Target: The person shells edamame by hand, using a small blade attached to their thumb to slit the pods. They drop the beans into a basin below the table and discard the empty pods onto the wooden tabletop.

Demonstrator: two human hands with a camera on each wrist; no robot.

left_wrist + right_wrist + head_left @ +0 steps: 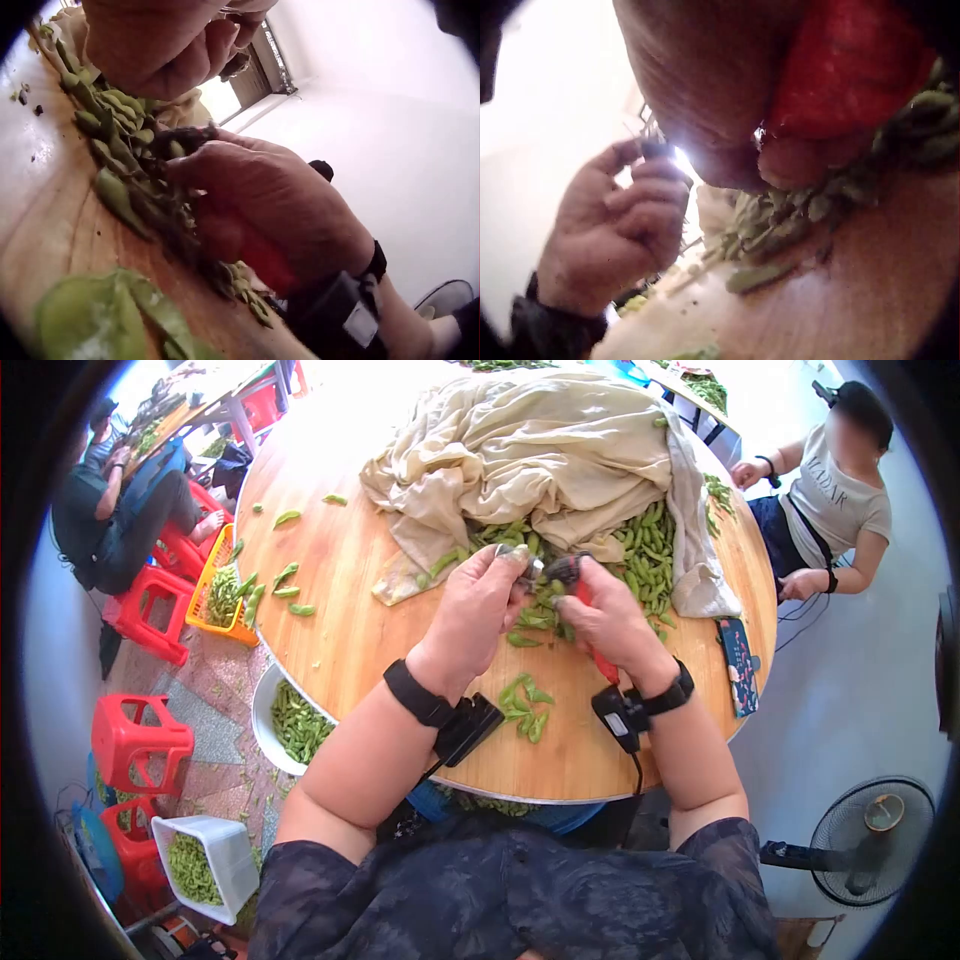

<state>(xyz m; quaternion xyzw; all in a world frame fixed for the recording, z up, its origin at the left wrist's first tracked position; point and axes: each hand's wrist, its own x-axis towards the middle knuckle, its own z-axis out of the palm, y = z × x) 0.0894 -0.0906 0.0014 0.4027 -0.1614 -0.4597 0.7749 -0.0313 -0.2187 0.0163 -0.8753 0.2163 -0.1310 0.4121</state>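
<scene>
My left hand (468, 610) is raised over the table, its thumb and curled fingers pinching a small pale green soybean pod (519, 553). Close beside it, my right hand (615, 622) wraps around a red-handled tool (605, 666); its working end is hidden. Dark covering shows at the right fingertips. Beneath and behind both hands spreads a heap of green soybean pods (650, 560), partly under a cream cloth (540, 455). In the left wrist view, the right hand (262, 187) is low beside the pods. A few pods (527, 705) lie between my forearms.
The round wooden table (330, 610) carries scattered pods and a dark patterned case (738, 665) at right. Left of it stand a yellow basket (205, 622), a white basin (262, 710), and red stools (145, 725). A person (840, 500) is at right, near a fan (870, 840).
</scene>
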